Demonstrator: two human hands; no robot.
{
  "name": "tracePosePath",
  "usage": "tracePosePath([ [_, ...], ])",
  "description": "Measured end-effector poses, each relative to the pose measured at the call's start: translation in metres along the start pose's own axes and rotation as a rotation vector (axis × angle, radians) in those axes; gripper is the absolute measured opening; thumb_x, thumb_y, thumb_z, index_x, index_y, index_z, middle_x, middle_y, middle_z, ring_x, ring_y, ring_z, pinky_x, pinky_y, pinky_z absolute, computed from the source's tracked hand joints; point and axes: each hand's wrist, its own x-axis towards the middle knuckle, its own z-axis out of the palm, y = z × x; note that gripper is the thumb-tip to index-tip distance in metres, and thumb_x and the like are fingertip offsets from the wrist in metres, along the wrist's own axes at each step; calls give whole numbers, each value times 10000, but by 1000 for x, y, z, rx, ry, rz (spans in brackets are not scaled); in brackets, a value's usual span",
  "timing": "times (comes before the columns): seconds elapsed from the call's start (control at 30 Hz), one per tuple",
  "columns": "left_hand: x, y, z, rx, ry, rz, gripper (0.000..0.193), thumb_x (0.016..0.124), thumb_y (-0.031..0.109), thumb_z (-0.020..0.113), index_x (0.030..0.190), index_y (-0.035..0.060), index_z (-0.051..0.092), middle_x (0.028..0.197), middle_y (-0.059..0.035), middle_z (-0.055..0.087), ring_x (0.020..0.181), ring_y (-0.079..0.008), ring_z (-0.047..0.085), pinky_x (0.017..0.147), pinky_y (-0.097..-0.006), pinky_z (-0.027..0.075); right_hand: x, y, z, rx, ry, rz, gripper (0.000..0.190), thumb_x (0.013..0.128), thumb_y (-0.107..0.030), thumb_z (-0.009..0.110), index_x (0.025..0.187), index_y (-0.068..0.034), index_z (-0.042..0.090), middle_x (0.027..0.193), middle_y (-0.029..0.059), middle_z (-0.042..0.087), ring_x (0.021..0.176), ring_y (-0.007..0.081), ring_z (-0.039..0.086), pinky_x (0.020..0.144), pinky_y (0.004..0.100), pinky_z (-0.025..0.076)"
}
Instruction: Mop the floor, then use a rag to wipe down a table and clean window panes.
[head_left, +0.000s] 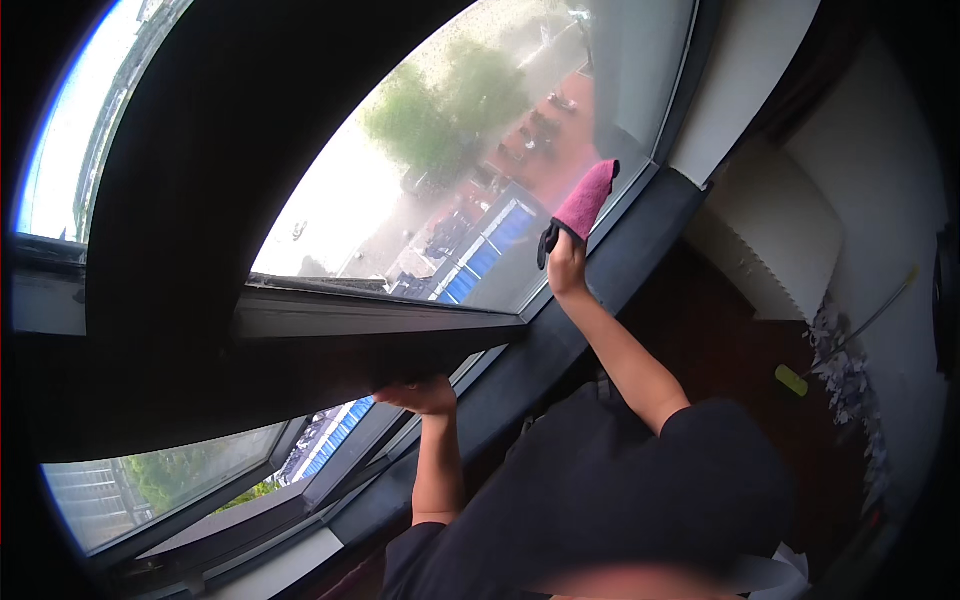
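Observation:
A pink cloth with dark edging (587, 201) is in my right hand (568, 264), which lies near the lower right corner of the window pane (480, 150). The cloth covers the fingers and lies against or close to the glass. My left hand (420, 395) reaches to the underside of a wide dark window post (315, 375); its fingertips are partly in shadow, and I cannot tell whether they grip it. Marks and haze show on the pane.
The dark sill (517, 382) runs diagonally below the panes. An opened window sash (180, 487) is at the lower left. On the right, a yellow-green tool head on a thin rod (791, 380) lies near a pale curtain-like fabric (772, 232) over the dark red floor (697, 300).

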Motion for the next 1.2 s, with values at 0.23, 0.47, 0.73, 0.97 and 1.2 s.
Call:
tracePosePath([
  [0.23,1,2,11,31,-10,-38,776,961,702,225,1417,102,410,1356,-44,490,1235,-201,469,1077,-382,345,130,5,-67,-311,342,-345,617,1044,-422,264,1503,-11,241,1543,148,282,1416,230,278,1156,314,177],
  [0.47,9,13,36,75,-47,-90,862,918,754,269,1283,0,469,1174,-79,566,1078,-199,552,942,-326,429,8,109,-48,100,473,251,815,963,-637,377,1537,-86,202,1553,63,279,1414,198,284,1163,332,211],
  [0.73,26,29,47,280,-73,78,867,942,721,221,1085,-60,571,944,-117,629,866,-215,602,746,-325,464,-110,-44,67,379,-46,380,288,1022,-338,400,1117,-108,545,1043,11,557,966,117,524,874,306,431],
  [0.97,25,15,36,286,-191,123,803,974,666,239,1192,-51,526,1028,-123,622,935,-218,603,825,-329,467,-50,-116,103,-300,-97,-642,755,931,-136,438,1503,70,-10,1583,238,45,1479,359,66,1183,424,87],
  [1.2,27,16,39,322,-188,159,865,958,683,238,1289,-83,466,1077,-212,615,971,-319,620,835,-378,472,-99,-18,49,-406,-198,-635,753,890,-164,500,1498,34,102,1555,221,95,1448,357,143,1180,459,101],
])
